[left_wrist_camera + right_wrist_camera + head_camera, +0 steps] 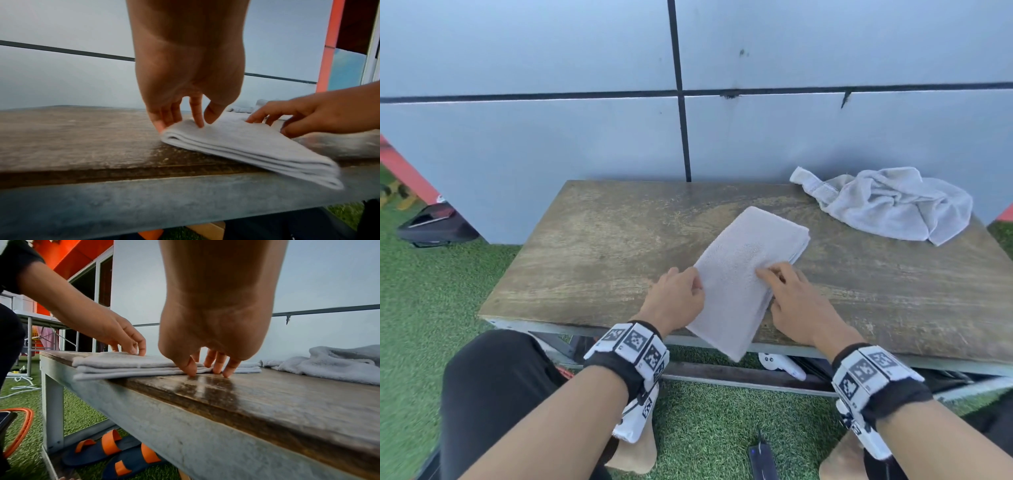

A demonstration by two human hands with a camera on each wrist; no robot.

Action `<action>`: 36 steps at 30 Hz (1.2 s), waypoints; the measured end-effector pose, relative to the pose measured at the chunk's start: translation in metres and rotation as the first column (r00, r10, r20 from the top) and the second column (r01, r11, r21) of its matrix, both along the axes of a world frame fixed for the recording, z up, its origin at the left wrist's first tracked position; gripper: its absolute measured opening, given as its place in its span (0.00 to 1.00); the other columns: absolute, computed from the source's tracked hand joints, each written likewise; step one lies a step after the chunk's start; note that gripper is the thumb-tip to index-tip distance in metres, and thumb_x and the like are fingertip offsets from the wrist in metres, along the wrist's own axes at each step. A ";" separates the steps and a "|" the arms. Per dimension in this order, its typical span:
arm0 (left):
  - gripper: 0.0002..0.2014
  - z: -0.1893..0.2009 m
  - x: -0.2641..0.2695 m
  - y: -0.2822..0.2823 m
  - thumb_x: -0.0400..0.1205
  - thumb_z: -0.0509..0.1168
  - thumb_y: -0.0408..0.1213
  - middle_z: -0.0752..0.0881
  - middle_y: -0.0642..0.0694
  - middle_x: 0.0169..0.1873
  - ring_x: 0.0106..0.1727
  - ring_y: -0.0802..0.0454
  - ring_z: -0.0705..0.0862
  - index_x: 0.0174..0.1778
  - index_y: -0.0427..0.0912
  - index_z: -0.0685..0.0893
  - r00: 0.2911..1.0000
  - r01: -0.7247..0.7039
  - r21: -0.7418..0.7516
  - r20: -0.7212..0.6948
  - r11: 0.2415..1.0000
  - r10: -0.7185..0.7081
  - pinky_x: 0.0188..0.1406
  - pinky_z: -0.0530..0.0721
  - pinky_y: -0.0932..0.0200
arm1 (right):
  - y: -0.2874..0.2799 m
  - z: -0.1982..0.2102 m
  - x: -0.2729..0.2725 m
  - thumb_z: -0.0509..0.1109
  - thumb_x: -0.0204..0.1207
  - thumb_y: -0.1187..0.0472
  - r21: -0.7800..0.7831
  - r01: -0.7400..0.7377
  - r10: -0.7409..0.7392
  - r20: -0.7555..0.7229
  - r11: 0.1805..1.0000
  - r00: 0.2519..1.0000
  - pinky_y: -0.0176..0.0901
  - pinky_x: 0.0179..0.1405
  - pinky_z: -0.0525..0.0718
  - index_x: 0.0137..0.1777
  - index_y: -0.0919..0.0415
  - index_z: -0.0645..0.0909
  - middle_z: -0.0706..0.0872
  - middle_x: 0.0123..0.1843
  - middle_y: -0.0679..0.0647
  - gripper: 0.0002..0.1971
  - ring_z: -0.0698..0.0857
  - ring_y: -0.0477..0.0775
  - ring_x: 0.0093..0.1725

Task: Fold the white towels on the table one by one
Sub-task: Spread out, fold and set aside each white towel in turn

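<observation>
A folded white towel (743, 274) lies diagonally on the wooden table (592, 246), its near end hanging over the front edge. My left hand (693, 284) rests its fingertips (197, 121) on the towel's left edge and top layer. My right hand (770, 284) is at the towel's right edge, with the index finger on top and the other fingertips (228, 373) touching the table beside the stacked layers. Neither hand plainly pinches the cloth. A second white towel (887, 205) lies crumpled at the table's back right corner, apart from both hands.
A grey panelled wall (551, 137) stands right behind the table. Under the table lie blue and orange sandals (115, 449) and a white controller (780, 365). A black bag (431, 226) sits on the green turf at left. My knee (493, 383) is at the table's front left.
</observation>
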State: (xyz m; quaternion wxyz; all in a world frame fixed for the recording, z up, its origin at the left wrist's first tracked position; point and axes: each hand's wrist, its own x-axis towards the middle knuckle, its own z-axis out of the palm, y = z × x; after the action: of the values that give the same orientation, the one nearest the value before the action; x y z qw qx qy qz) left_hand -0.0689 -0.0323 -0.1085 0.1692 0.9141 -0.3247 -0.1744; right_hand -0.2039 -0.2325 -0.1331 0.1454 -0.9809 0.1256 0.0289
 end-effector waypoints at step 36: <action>0.11 -0.016 -0.007 0.020 0.86 0.66 0.46 0.77 0.56 0.58 0.48 0.60 0.82 0.59 0.47 0.89 0.983 0.057 -0.426 -0.136 0.903 -0.126 0.43 0.81 0.73 | 0.004 -0.003 -0.042 0.66 0.83 0.49 0.481 0.035 -0.110 0.128 0.876 0.986 0.57 0.85 0.61 0.72 0.49 0.82 0.46 0.86 0.39 0.19 0.56 0.51 0.85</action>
State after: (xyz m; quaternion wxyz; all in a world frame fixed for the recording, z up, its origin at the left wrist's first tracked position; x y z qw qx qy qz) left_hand -0.0754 -0.0119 -0.1241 0.3793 0.8228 -0.3826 -0.1810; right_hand -0.2456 -0.2289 -0.1363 0.3927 -0.9087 0.1402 -0.0213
